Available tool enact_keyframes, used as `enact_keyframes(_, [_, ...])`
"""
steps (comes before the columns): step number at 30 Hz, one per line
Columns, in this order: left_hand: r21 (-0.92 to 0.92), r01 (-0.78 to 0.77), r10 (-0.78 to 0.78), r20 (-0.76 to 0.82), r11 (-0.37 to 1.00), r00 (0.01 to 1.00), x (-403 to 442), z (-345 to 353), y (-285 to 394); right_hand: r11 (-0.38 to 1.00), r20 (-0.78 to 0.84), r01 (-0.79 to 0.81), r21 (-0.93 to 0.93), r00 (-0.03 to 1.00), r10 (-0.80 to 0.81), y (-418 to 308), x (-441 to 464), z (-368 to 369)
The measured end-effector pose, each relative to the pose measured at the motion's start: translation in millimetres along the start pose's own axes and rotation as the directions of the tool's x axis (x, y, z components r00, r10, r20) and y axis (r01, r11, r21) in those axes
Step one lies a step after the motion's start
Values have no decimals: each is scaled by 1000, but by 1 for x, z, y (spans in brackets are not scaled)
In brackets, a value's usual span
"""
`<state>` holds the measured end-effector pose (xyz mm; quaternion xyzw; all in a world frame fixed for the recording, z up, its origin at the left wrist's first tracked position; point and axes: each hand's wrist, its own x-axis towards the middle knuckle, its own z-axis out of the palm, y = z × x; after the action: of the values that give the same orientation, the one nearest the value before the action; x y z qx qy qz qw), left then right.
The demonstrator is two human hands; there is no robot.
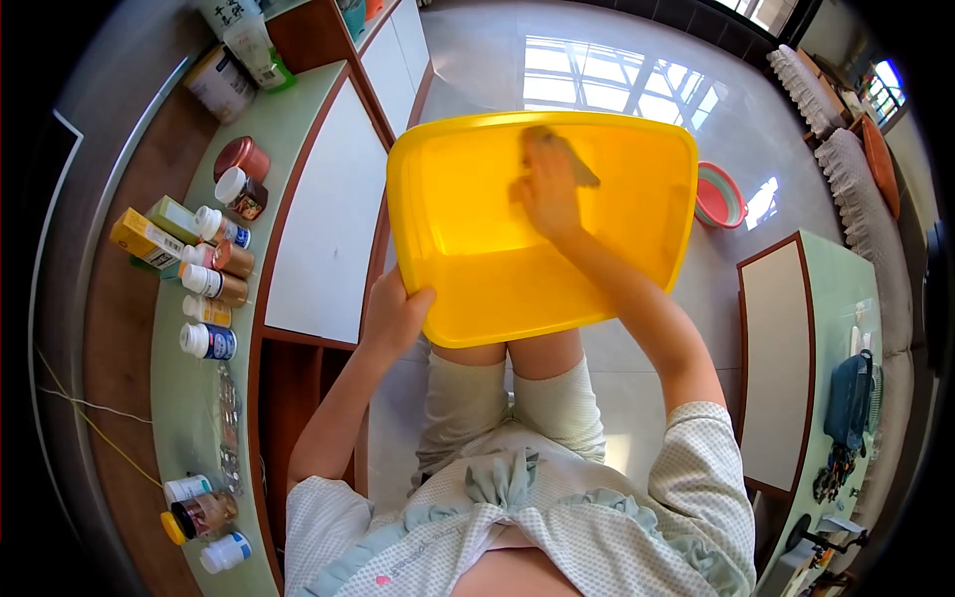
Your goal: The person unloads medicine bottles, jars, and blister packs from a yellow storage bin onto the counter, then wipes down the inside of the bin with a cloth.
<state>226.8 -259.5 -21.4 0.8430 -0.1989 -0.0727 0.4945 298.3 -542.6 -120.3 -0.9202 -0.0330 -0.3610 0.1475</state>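
Observation:
A large yellow plastic basin is held up in front of my body, its inside turned toward me. My left hand grips the lower left rim, thumb on the inside and the other fingers hidden behind. Inside the basin, my right hand presses a dark grey cloth against the upper part of the inner surface. The hand and the cloth are smeared by motion. Part of the cloth is covered by the fingers.
On the left, a cabinet top carries several bottles, jars and boxes. A pink and grey bowl sits on the tiled floor. To the right, a low table bears a blue basket, beside a sofa.

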Motion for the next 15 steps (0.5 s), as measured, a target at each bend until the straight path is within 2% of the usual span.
enact_keyframes(1, [-3, 24, -24, 18, 1000, 1000, 1, 0, -1, 994, 140, 74, 78, 987, -84, -15, 6, -1])
enact_keyframes(4, [2, 51, -52, 22, 999, 998, 2, 0, 1, 909, 30, 252, 333, 960, -277, -83, 28, 4])
enact_keyframes(7, [28, 74, -74, 18, 997, 997, 1, -4, 6, 905, 102, 225, 362, 955, -278, -84, 34, 9])
enact_keyframes(8, [39, 85, -86, 17, 996, 996, 1, -6, 7, 915, 86, 340, 216, 927, -365, -75, 38, 7])
enact_keyframes(9, [21, 79, -79, 33, 997, 996, 2, -7, 8, 918, 50, 378, 122, 921, -386, -66, 40, 2])
enact_keyframes(12, [7, 44, -44, 73, 999, 996, 5, -9, 11, 896, -44, 415, -157, 904, -426, -47, 49, -12])
enact_keyframes(15, [53, -5, 0, 95, 999, 995, 12, -9, 17, 930, -174, 345, -126, 915, -363, -42, 53, -16])
